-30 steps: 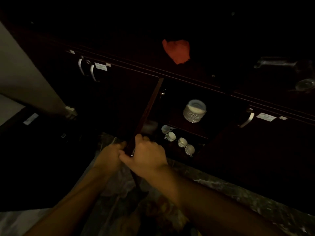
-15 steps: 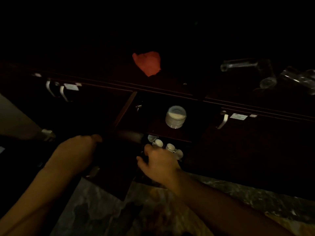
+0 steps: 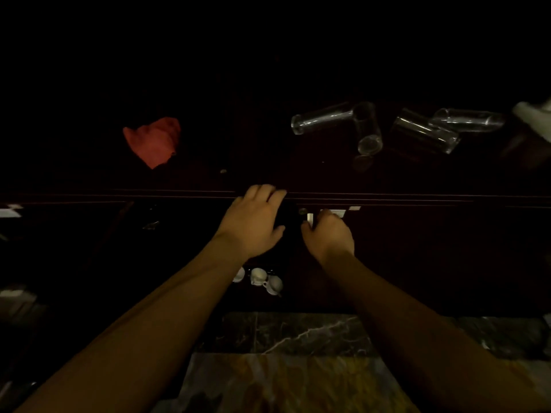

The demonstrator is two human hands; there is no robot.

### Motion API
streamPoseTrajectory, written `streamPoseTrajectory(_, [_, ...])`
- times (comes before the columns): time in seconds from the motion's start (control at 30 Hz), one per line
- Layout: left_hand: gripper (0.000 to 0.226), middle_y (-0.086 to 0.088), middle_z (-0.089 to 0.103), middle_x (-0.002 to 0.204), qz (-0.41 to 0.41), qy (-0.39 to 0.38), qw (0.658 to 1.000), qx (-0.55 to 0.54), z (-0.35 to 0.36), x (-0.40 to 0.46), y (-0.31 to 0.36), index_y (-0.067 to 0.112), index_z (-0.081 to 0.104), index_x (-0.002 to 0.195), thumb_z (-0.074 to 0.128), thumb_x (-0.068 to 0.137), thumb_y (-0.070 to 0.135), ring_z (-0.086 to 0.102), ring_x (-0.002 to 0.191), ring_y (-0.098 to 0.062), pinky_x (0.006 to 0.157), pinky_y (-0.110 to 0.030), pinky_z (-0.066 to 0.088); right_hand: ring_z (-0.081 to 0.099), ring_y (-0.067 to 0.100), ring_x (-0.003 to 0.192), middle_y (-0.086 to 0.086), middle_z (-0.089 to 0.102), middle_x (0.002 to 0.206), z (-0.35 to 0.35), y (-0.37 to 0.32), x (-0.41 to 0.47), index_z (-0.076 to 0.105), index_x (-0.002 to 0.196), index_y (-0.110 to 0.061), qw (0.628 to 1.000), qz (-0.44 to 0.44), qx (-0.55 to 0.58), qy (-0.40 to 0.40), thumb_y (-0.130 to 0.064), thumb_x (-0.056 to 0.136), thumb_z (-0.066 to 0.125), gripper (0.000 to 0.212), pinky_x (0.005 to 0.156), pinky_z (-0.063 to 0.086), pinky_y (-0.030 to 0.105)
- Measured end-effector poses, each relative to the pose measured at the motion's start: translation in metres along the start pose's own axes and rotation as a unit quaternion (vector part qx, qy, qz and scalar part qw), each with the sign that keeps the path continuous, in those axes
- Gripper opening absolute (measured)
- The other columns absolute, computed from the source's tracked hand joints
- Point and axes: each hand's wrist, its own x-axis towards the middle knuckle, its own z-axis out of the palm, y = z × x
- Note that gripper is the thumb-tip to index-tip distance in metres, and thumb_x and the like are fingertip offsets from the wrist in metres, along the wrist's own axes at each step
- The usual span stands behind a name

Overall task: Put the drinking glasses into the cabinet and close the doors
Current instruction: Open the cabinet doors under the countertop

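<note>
Several clear drinking glasses (image 3: 368, 129) lie on their sides on the dark countertop (image 3: 268, 162) at the upper right. Below the counter edge is the dark wooden cabinet. My right hand (image 3: 328, 235) grips the white handle (image 3: 310, 217) of the right door (image 3: 417, 251). My left hand (image 3: 253, 223) is just left of it, fingers and thumb curled round that door's dark free edge. The cabinet opening left of the door is very dark. White cups (image 3: 262, 278) show inside it below my left wrist.
A red cloth (image 3: 153, 141) lies on the counter at the left. Something white (image 3: 533, 114) sits at the far right counter edge. The left door (image 3: 119, 222) stands open, barely visible. The marble floor (image 3: 298, 353) is under my arms.
The view has swung right and up. Both hands left the left door and moved up to the right door. The right hand took the handle. More glasses came into view.
</note>
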Motion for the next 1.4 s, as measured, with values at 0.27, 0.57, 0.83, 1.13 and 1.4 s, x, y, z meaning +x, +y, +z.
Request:
streamPoseTrajectory(0.27, [0.112,-0.009,0.004,0.165,-0.039,-0.091,0.991,0.087,0.045,0.06,0.031,0.016,-0.001,0.157,0.074,0.078,0.039,0.001,0.152,-0.031,0.122,-0.052,0.01,0.061,0.012,0.065,-0.002,0.059,0.075,0.021,0.024,0.031,0.059,0.091,-0.012,0.992,-0.013,0.111,-0.067,-0.027,0.099,0.058,0.017,0.047,0.037,0.021])
streamPoseTrajectory(0.57, [0.125,-0.011,-0.004,0.166,-0.031,-0.072,0.993,0.091,0.06,0.054,0.029,0.015,-0.008,0.156,0.081,0.069,0.031,-0.008,0.151,-0.034,0.122,-0.052,-0.001,0.06,0.012,0.072,-0.004,0.062,0.084,0.037,0.052,0.015,0.051,0.096,-0.028,0.96,0.036,0.252,-0.119,-0.03,0.099,0.061,0.011,0.058,0.041,0.026])
streamPoseTrajectory(0.83, [0.131,-0.014,-0.003,0.165,-0.02,-0.061,0.991,0.118,0.067,0.041,0.034,0.012,-0.01,0.155,0.084,0.068,0.039,-0.006,0.151,-0.037,0.122,-0.051,0.001,0.058,0.007,0.062,-0.008,0.057,0.069,0.027,0.086,-0.058,0.04,0.079,-0.034,0.973,0.005,0.212,-0.088,-0.044,0.079,0.081,0.043,0.053,0.041,0.024])
streamPoseTrajectory(1.13, [0.104,-0.015,0.006,0.163,0.026,-0.088,0.993,0.068,0.057,0.025,0.072,0.017,0.008,0.156,0.077,0.078,0.027,0.004,0.15,-0.038,0.121,-0.049,0.012,0.061,0.001,0.078,-0.013,0.059,0.089,-0.004,0.134,-0.141,0.043,0.09,-0.041,0.982,-0.014,0.182,-0.05,-0.057,0.071,0.08,0.045,0.061,0.047,0.016])
streamPoseTrajectory(1.4, [0.072,0.005,0.024,0.159,0.241,-0.185,0.94,-0.155,0.059,-0.034,0.175,0.027,0.022,0.154,0.054,0.091,0.013,0.034,0.141,-0.018,0.108,-0.039,0.043,0.064,0.009,0.084,-0.007,0.063,0.097,-0.035,0.166,-0.181,0.052,0.102,-0.028,0.987,-0.012,0.16,-0.018,-0.041,0.073,0.083,0.044,0.073,0.055,0.035])
